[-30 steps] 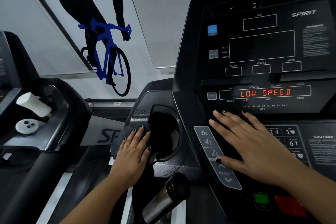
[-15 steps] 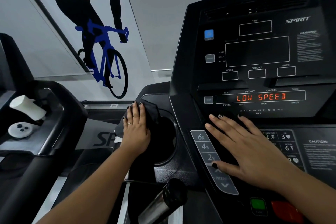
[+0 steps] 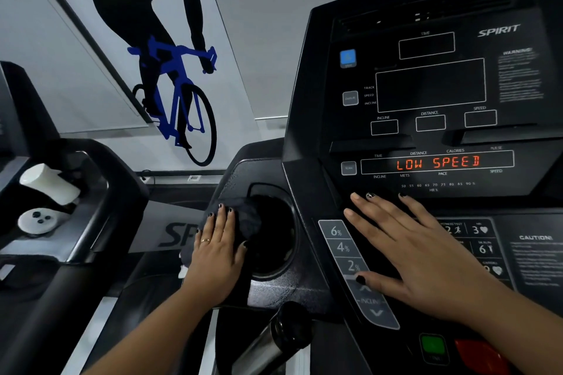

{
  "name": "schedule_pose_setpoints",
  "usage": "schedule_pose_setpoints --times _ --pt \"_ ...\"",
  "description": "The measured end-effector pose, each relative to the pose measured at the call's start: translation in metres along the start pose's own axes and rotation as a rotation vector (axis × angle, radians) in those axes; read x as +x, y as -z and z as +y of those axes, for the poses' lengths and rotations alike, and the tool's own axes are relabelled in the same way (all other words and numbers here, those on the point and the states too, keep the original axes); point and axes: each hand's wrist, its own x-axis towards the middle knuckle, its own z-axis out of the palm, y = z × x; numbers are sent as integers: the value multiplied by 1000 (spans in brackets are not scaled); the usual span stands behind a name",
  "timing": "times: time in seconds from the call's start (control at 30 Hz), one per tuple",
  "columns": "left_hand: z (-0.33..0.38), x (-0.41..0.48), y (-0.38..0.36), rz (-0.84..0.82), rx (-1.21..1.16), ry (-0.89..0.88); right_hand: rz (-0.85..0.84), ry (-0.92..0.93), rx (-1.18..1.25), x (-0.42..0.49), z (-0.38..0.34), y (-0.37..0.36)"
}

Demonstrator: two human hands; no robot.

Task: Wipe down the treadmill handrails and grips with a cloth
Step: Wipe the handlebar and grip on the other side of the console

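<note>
While resting right hand (image 3: 426, 256) flat, fingers (image 3: 376, 224) spread, right of the cup holder (image 3: 275, 250), presses bunched cloth (image 3: 247, 221) onto its left rim under flat left hand (image 3: 217, 256), fingers straight; cloth's long axis unclear.

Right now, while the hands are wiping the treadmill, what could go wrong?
1. The display reads LOW SPEED, so the machine seems to be powered. The right hand lies flat on the console with its thumb at the incline keys; a press might change the incline.
2. The left hand presses the dark cloth at the rim of the cup holder; the cloth might slide into it.
</note>
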Motion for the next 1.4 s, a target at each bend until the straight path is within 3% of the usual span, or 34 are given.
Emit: schedule_pose_setpoints --times 0.27,0.43,0.6,0.73,0.9,1.03,1.27,1.4 --pt "25 57 3 134 -81 94 -5 -1 -3 1 0 -1" --pt "37 83 18 206 -120 -44 -3 3 0 2 1 0" --pt "61 84 19 203 59 -321 0 -3 3 2 1 0" --pt "60 82 19 196 41 -360 -2 -5 11 2 1 1" --pt "31 78 12 220 -55 -141 -7 -10 17 1 2 0" --pt "21 67 6 145 -94 35 4 -4 20 1 3 -1" --pt "22 14 -3 13 38 55 5 -4 13 0 2 -2" --pt "27 16 -1 20 16 84 4 -1 5 1 2 -3"
